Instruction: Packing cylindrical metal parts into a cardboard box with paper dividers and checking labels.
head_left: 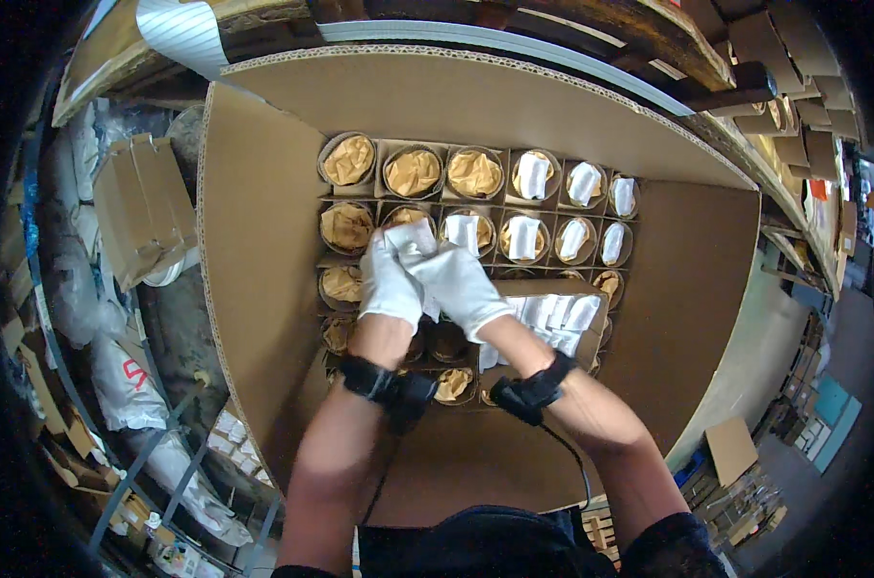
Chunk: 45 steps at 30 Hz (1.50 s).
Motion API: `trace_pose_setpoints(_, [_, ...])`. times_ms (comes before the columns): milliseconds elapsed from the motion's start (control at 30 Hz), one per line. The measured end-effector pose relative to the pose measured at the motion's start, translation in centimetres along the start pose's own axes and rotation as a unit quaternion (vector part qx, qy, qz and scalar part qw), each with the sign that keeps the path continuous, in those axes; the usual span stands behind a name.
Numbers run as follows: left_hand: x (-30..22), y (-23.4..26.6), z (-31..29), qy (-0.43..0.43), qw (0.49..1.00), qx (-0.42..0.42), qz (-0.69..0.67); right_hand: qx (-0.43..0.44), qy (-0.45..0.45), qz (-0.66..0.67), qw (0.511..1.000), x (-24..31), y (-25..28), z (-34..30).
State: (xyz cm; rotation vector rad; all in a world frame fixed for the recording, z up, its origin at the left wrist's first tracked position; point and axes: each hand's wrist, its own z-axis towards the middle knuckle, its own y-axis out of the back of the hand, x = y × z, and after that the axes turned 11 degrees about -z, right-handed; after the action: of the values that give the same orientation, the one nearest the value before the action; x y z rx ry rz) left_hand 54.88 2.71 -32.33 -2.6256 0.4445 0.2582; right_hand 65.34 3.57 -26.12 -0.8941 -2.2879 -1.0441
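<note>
Both my hands wear white gloves and meet over a large cardboard box (259,222) whose dividers form a grid. My left hand (389,279) and my right hand (459,282) are closed together on a small white packet (410,236), just above a round container in the second row. Round containers stand in the cells, most stuffed with crumpled brown paper (347,159). White packets (533,176) lie on the paper in several of them toward the right. Beside my right wrist, a smaller open carton (594,332) of white packets rests over the grid. My forearms hide part of the nearer cells.
Wooden shelving (629,34) runs along the far side. To the left are a folded cardboard carton (146,207), plastic-wrapped goods (124,380) and a metal rail (129,482). Stacked cartons (808,125) stand at the far right. Black bands (538,385) with cables circle my wrists.
</note>
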Motion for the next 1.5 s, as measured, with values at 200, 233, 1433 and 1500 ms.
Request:
trace_pose_setpoints(200, [1.1,-2.0,0.6,0.084,0.995,0.043,-0.015,-0.123,0.163,-0.066,0.977,-2.0,-2.3,2.3])
trace_pose_setpoints(233, [1.5,0.0,1.1,0.084,0.996,0.028,-0.006,-0.109,0.077,0.028,0.991,-0.2,-2.2,1.5])
trace_pose_setpoints(1433, [-4.4,-2.9,-3.1,0.054,0.896,0.17,0.407,-0.018,0.141,-0.238,0.961,0.6,6.8,1.4])
trace_pose_setpoints(1500, [-3.2,-3.9,-2.1,-0.003,0.908,0.171,0.382,0.046,0.215,-0.25,0.943,0.1,7.3,3.4])
